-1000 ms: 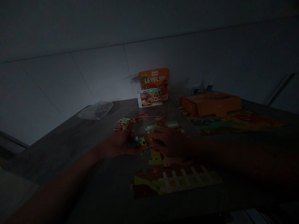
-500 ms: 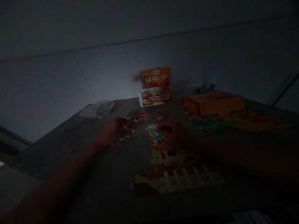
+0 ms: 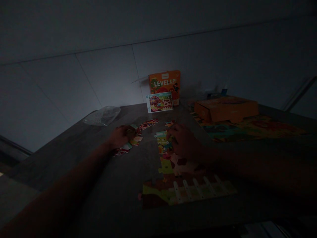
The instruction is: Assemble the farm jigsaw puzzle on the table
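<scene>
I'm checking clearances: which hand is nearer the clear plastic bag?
The left. The left hand is at the loose puzzle pieces, just in front and right of the clear plastic bag; the right hand is at the joined puzzle, farther right.

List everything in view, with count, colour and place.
Table: 1, grey, across the view
Wall: 1, grey, behind table
Upright box: 1, orange, far centre
Picture card: 1, multicoloured, before upright box
Patterned sheet: 1, multicoloured, right
Flat box: 1, orange, on patterned sheet
Bottle-like item: 1, blue, behind flat box
Plastic packaging: 1, clear, far left
Loose puzzle pieces: count unclear, mostly red, mid-table
Joined puzzle: 1, multicoloured, near centre
Left hand: 1, bare, at loose pieces
Right hand: 1, bare, at joined puzzle
</scene>
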{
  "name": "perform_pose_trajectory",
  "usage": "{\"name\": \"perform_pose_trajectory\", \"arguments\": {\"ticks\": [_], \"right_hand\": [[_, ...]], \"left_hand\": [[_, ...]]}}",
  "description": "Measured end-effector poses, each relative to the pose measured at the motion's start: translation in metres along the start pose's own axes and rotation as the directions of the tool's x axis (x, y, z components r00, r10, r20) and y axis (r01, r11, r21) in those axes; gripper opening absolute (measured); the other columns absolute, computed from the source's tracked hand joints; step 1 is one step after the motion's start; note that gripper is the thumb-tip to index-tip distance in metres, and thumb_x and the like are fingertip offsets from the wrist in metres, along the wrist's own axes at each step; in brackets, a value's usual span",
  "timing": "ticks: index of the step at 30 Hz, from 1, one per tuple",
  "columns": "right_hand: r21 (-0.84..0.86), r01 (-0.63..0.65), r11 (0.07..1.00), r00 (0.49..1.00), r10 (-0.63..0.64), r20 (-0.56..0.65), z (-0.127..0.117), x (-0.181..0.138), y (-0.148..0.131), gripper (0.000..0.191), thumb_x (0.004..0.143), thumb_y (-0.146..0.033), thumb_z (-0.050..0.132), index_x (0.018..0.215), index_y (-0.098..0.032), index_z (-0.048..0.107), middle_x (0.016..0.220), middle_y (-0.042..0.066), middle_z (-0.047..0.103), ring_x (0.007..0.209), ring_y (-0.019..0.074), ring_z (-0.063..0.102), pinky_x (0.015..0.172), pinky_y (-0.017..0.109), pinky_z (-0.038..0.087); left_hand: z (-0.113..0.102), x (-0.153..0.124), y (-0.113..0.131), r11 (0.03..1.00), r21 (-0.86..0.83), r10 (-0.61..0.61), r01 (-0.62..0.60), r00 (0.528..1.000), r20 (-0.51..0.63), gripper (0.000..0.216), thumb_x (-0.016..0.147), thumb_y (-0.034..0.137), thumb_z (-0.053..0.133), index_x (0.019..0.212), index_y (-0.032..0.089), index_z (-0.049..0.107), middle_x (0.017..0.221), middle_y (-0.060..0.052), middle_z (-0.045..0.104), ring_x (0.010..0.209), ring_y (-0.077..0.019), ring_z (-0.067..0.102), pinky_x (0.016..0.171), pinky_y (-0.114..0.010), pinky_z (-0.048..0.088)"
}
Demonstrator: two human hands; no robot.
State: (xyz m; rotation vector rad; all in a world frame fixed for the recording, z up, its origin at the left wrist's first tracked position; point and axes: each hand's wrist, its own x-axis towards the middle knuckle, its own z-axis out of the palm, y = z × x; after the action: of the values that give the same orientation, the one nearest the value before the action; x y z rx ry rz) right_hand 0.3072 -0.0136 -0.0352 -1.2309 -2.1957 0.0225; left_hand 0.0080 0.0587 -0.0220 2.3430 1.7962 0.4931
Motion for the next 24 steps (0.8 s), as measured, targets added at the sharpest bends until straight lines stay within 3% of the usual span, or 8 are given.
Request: {"name": "perform_pose_trajectory", "arguments": {"ticks": [5, 9, 16, 19, 21, 24], "right_hand": [[0.150, 0.258, 0.954, 0.965, -0.249, -0.076, -0.001, -0.001, -0.003, 0.022, 0.075, -0.002, 0.053, 0.088, -0.015, 0.066, 0.099, 0.010, 0.057, 0.101, 0.0231, 0.052, 0.092, 0.039, 0.041], [0.258, 0.390, 0.884, 0.911, -0.411, 0.028, -0.003, -0.004, -0.008, 0.012, 0.081, -0.012, 0.060, 0.090, -0.016, 0.067, 0.098, 0.009, 0.058, 0.093, 0.0204, 0.054, 0.086, 0.037, 0.042], [0.238, 0.249, 0.939, 0.961, -0.271, 0.063, 0.005, -0.002, 0.002, 0.026, 0.076, -0.001, 0.053, 0.089, -0.015, 0.071, 0.097, 0.009, 0.056, 0.090, 0.0195, 0.055, 0.081, 0.034, 0.043], [0.203, 0.199, 0.959, 0.974, -0.217, 0.071, 0.009, -0.001, 0.006, 0.034, 0.072, 0.002, 0.050, 0.090, -0.017, 0.072, 0.099, 0.009, 0.057, 0.090, 0.0198, 0.055, 0.079, 0.034, 0.043], [0.182, 0.183, 0.966, 0.979, -0.196, 0.053, 0.010, -0.001, 0.006, 0.035, 0.071, 0.001, 0.051, 0.094, -0.016, 0.071, 0.101, 0.010, 0.058, 0.092, 0.0207, 0.056, 0.081, 0.035, 0.044], [0.194, 0.208, 0.959, 0.977, -0.212, 0.004, 0.008, -0.002, 0.002, 0.032, 0.076, -0.005, 0.054, 0.104, -0.013, 0.068, 0.106, 0.012, 0.059, 0.097, 0.0221, 0.056, 0.086, 0.037, 0.045]], "left_hand": [[0.001, 0.006, -0.015, 0.999, -0.015, -0.052, 0.051, 0.996, -0.066, 0.040, 0.076, 0.055, 0.060, 0.089, 0.019, 0.072, 0.091, -0.010, 0.070, 0.083, -0.0260, 0.065, 0.072, -0.033, 0.048], [0.005, 0.008, -0.022, 0.993, -0.079, -0.097, 0.087, 0.987, -0.131, 0.047, 0.071, 0.050, 0.065, 0.104, 0.017, 0.067, 0.095, -0.009, 0.070, 0.085, -0.0247, 0.065, 0.072, -0.031, 0.050], [0.001, 0.007, -0.021, 0.978, -0.193, -0.116, 0.074, 0.969, -0.217, 0.059, 0.068, 0.041, 0.065, 0.121, 0.015, 0.062, 0.103, -0.010, 0.069, 0.088, -0.0238, 0.068, 0.071, -0.030, 0.053], [-0.005, 0.003, -0.013, 0.939, -0.339, -0.161, 0.053, 0.941, -0.297, 0.065, 0.070, 0.041, 0.064, 0.130, 0.014, 0.058, 0.097, -0.008, 0.069, 0.085, -0.0228, 0.067, 0.068, -0.029, 0.053], [-0.009, -0.001, -0.003, 0.857, -0.513, -0.232, 0.047, 0.924, -0.303, 0.066, 0.068, 0.042, 0.068, 0.127, 0.013, 0.061, 0.090, -0.007, 0.068, 0.080, -0.0220, 0.067, 0.063, -0.028, 0.052], [-0.011, -0.012, 0.020, 0.671, -0.737, -0.300, 0.079, 0.938, -0.173, 0.053, 0.067, 0.045, 0.072, 0.109, 0.012, 0.069, 0.083, -0.007, 0.069, 0.073, -0.0208, 0.066, 0.056, -0.027, 0.051]]}}
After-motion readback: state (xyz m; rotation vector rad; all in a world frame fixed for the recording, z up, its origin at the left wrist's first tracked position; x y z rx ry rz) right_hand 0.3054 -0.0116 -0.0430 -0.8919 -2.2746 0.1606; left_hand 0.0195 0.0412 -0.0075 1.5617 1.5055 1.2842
